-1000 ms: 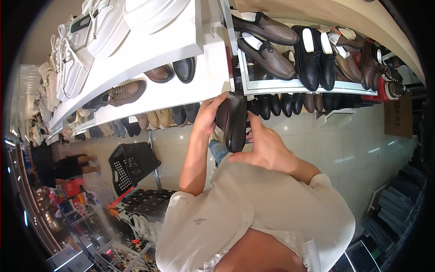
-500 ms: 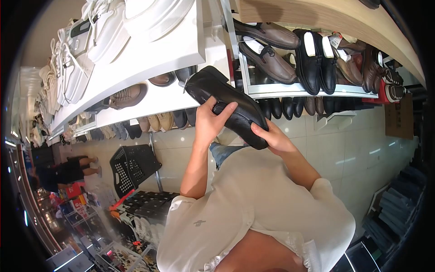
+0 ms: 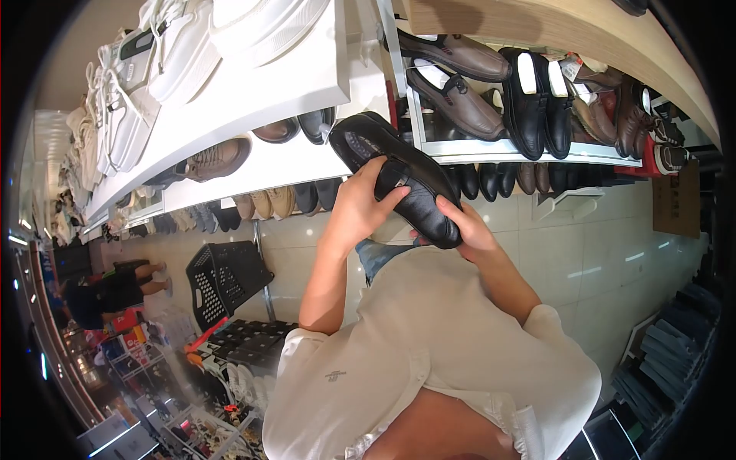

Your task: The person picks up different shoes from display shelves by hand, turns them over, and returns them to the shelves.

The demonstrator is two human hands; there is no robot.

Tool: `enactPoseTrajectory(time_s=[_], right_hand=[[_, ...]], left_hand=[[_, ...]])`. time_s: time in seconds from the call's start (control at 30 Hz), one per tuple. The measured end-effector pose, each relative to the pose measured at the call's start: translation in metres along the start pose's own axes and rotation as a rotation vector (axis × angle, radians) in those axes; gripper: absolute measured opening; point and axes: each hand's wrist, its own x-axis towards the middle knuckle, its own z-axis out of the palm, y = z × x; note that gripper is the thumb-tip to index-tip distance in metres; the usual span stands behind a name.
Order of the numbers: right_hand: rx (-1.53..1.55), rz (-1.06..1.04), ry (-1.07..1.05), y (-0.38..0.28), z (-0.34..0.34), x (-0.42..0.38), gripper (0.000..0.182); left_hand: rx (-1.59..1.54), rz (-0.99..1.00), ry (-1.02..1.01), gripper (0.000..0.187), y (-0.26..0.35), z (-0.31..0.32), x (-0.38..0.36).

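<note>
Shoe (image 3: 425, 193) partly hides right fingers (image 3: 449, 209).

White sneakers (image 3: 188, 65): on a white shelf (image 3: 295, 92), ahead and left of the left hand (image 3: 357, 205).
Brown slip-ons (image 3: 460, 107): on a rack (image 3: 498, 151) ahead of the right hand (image 3: 477, 230).
Black loafers (image 3: 527, 119): just right of those, same rack.
Black basket (image 3: 222, 280): perforated, left of the left hand.
Cardboard box (image 3: 676, 199): well right of the right hand.
Person (image 3: 103, 295): dark clothes, far left of the left hand.

Black shoe (image 3: 421, 184), underside hidden
</note>
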Motion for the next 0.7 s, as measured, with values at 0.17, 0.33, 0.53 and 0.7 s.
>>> enactPoseTrajectory(time_s=[0.17, 0.33, 0.53, 0.7], right_hand=[[-0.037, -0.122, 0.111, 0.021, -0.018, 0.011, 0.054], [0.077, -0.18, 0.121, 0.018, -0.011, 0.009, 0.055], [0.127, -0.224, 0.069, 0.014, -0.008, 0.008, 0.056], [0.177, -0.253, 0.058, 0.019, -0.004, 0.01, 0.055]], left_hand=[[0.302, 0.299, 0.413, 0.053, -0.013, 0.027, -0.002], [0.431, 0.353, 0.568, 0.049, 0.003, 0.035, -0.011], [0.468, 0.423, 0.664, 0.046, 0.003, 0.046, -0.013], [0.484, 0.598, 0.838, 0.042, -0.008, 0.062, -0.016]])
